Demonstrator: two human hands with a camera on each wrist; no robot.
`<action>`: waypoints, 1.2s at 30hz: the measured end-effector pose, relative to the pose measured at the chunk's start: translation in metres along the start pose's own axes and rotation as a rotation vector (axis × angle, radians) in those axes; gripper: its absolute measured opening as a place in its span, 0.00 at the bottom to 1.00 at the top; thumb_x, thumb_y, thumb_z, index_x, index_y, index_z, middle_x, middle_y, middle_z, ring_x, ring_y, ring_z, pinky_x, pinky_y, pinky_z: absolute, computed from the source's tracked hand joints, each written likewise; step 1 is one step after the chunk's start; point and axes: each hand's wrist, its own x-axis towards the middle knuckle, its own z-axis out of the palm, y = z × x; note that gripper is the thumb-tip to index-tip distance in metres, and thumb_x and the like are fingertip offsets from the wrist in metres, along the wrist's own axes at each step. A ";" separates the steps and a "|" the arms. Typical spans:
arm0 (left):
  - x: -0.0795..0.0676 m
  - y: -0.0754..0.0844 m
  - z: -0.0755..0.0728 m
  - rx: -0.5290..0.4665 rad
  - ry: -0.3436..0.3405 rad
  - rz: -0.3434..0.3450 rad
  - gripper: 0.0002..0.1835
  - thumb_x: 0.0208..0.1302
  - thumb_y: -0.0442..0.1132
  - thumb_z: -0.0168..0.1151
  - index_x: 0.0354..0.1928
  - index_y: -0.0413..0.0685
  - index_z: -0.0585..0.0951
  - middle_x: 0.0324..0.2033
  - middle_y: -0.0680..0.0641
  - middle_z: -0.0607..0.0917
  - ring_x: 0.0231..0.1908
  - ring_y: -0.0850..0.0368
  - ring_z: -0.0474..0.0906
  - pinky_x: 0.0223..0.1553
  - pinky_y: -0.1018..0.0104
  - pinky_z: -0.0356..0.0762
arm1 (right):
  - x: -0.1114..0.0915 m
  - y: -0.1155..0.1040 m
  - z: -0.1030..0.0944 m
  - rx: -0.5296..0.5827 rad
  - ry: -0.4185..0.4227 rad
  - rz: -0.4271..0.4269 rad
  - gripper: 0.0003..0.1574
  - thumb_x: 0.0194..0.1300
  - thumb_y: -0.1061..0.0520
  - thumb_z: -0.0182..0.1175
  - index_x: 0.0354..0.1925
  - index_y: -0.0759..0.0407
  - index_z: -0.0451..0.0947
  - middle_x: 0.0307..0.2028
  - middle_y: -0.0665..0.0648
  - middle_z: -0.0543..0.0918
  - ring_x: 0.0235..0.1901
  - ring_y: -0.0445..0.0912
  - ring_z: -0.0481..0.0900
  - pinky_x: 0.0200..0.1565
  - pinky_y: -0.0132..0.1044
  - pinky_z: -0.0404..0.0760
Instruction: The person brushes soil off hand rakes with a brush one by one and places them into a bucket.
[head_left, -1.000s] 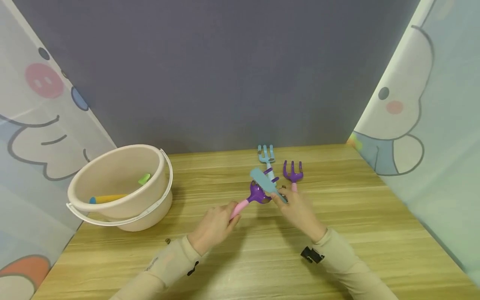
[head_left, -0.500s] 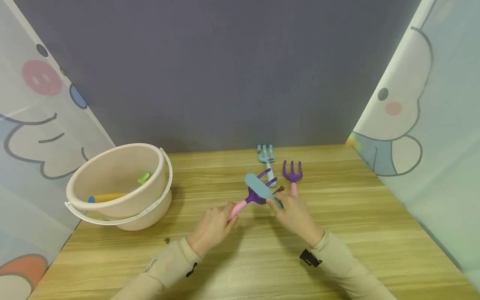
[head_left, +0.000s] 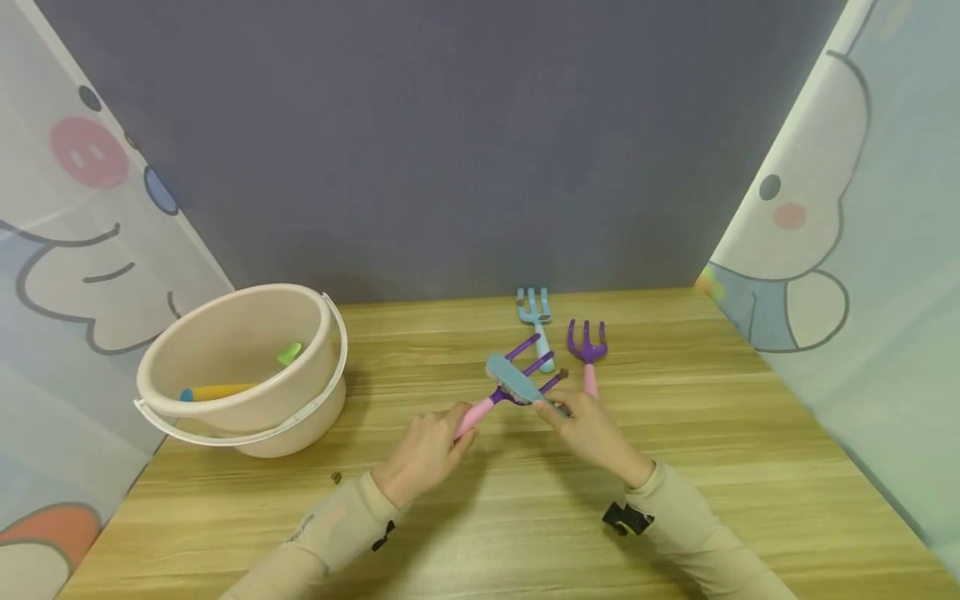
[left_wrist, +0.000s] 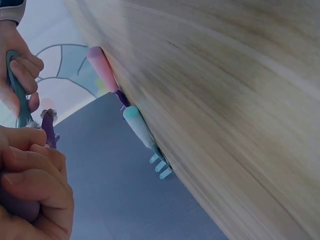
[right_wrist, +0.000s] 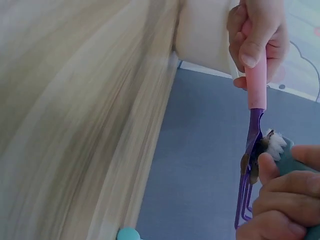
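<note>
My left hand [head_left: 423,454] grips the pink handle of a purple hand fork [head_left: 476,417], held above the table with its tines pointing away to the right. In my right hand [head_left: 596,433] is a blue-green brush [head_left: 513,377], lying across the fork's head. The right wrist view shows its white bristles [right_wrist: 276,146] against the purple metal, where brown dirt [right_wrist: 254,170] clings. A brown clump [head_left: 564,374] sits at one tine's tip. Beyond the hands, a light-blue hand fork [head_left: 536,321] and another purple fork [head_left: 588,350] with a pink handle lie on the table.
At the left stands a cream bucket [head_left: 322,417] with a white handle. Inside it are a yellow stick-like handle [head_left: 217,392] with a blue end and something green [head_left: 288,353]. A brown crumb [head_left: 336,477] lies on the wooden table [head_left: 750,433]. A grey panel [head_left: 480,150] rises behind.
The brush has slid left and down over the held fork's head, toward its handle, uncovering more of the tines. My left hand with the fork has barely moved.
</note>
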 end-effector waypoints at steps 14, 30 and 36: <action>0.001 -0.001 0.002 0.004 -0.019 -0.009 0.11 0.62 0.39 0.58 0.42 0.40 0.75 0.14 0.56 0.69 0.10 0.68 0.60 0.08 0.80 0.58 | 0.000 0.008 -0.004 0.323 -0.185 0.053 0.19 0.69 0.52 0.47 0.34 0.65 0.79 0.12 0.47 0.57 0.13 0.36 0.52 0.16 0.25 0.54; 0.002 0.001 0.002 -0.017 -0.047 -0.059 0.14 0.61 0.40 0.58 0.47 0.40 0.75 0.15 0.55 0.70 0.11 0.67 0.62 0.10 0.78 0.60 | 0.002 0.004 -0.015 0.525 -0.058 0.180 0.22 0.69 0.54 0.45 0.37 0.75 0.72 0.12 0.45 0.57 0.12 0.36 0.52 0.16 0.25 0.53; 0.001 0.001 0.001 -0.044 -0.054 -0.065 0.15 0.62 0.39 0.58 0.48 0.40 0.75 0.15 0.55 0.70 0.11 0.67 0.62 0.09 0.78 0.61 | 0.002 0.005 -0.014 0.519 -0.048 0.181 0.22 0.70 0.53 0.44 0.37 0.73 0.72 0.12 0.46 0.57 0.13 0.36 0.52 0.17 0.26 0.54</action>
